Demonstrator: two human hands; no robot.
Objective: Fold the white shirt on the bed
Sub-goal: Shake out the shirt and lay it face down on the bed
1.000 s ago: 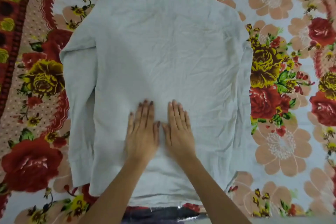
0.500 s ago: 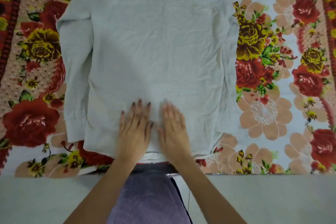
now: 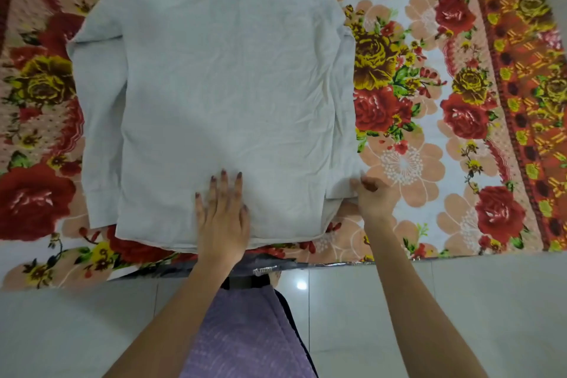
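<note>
Both forearms are bare down to the lower edge of the view. The left hand [image 3: 222, 218] has nails [image 3: 223, 172] painted with dark polish; on the right hand [image 3: 372, 198] the nails are too blurred to judge. The person wears a lavender garment [image 3: 245, 334] with a fine woven texture, a dark band [image 3: 239, 282] across its top and a dark strip [image 3: 294, 316] along its right edge.

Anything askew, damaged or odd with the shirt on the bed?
Nothing stands out. The white shirt lies flat on the floral bedsheet, only lightly creased, no spill or tear visible. Left hand presses its lower part; right hand pinches a sleeve cuff.
</note>
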